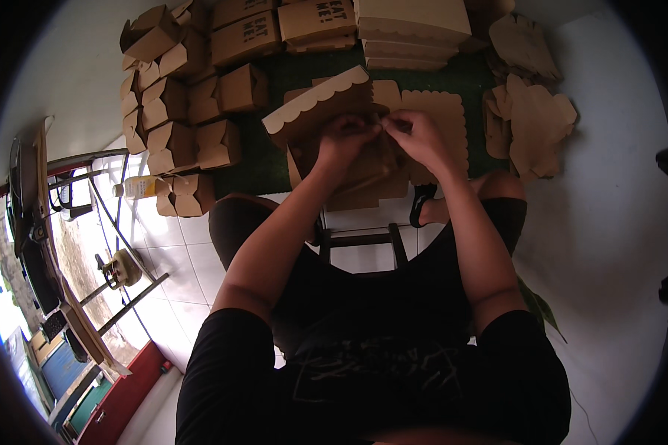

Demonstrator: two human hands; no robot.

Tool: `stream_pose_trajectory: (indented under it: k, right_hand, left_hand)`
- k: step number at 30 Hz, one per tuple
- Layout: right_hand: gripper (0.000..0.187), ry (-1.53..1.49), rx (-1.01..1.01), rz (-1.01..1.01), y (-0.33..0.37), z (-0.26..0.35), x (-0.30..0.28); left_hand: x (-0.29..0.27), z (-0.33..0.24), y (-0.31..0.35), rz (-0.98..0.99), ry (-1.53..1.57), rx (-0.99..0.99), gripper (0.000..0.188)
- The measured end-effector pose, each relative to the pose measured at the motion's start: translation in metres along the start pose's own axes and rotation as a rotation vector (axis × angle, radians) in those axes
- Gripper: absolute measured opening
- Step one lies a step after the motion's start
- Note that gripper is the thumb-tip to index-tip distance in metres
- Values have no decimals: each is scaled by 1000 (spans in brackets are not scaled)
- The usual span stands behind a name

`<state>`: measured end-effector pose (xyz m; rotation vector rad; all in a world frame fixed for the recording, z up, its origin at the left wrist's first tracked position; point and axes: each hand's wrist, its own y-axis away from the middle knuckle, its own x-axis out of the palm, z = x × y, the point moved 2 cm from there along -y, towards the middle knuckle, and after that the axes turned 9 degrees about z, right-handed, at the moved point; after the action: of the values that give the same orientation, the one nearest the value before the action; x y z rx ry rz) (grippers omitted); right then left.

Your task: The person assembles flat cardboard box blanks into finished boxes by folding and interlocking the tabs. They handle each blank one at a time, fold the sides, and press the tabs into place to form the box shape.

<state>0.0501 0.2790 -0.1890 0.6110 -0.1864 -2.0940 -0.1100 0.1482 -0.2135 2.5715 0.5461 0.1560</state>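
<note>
A brown cardboard box (pixel 315 111), partly folded, stands in front of me with a scalloped pale edge along its raised panel. My left hand (pixel 343 141) is inside the raised panel, its fingers pinched on the cardboard near the box's right corner. Just beside it, my right hand (pixel 419 137) has thumb and fingertips closed on the same corner. The fingertips of the two hands nearly meet, and the small flap between them is hard to make out. Under my right wrist lies a flat scalloped cardboard sheet (pixel 453 122).
Several folded small boxes (pixel 172 144) are stacked at the left. Printed boxes (pixel 245 38) and a pile of larger boxes (pixel 412 33) stand at the back. Flat cutouts (pixel 538 122) lie at the right on the green surface (pixel 256 167). A bottle (pixel 137 187) is at the left edge.
</note>
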Motion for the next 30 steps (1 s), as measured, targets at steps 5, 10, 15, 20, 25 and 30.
stream_pose_trajectory:
  k: [5, 10, 15, 20, 25, 30]
  right_hand:
    - [33, 59, -1, 1, 1, 3, -2]
    - [29, 48, -29, 23, 0, 0, -1]
    - [27, 64, -51, 1, -2, -2, 1]
    - [27, 107, 2, -30, 0, -2, 3]
    - [27, 97, 1, -52, 1, 1, 5]
    - [25, 99, 16, -42, 3, 7, 4]
  left_hand:
    - [3, 4, -1, 41, 124, -8, 42]
    - [6, 8, 1, -20, -30, 15, 40]
    - [11, 18, -4, -29, 41, 34, 34]
    - [15, 20, -6, -42, 107, 21, 31]
    - [16, 12, 0, -36, 124, -19, 41]
    - [17, 9, 1, -43, 166, -65, 56]
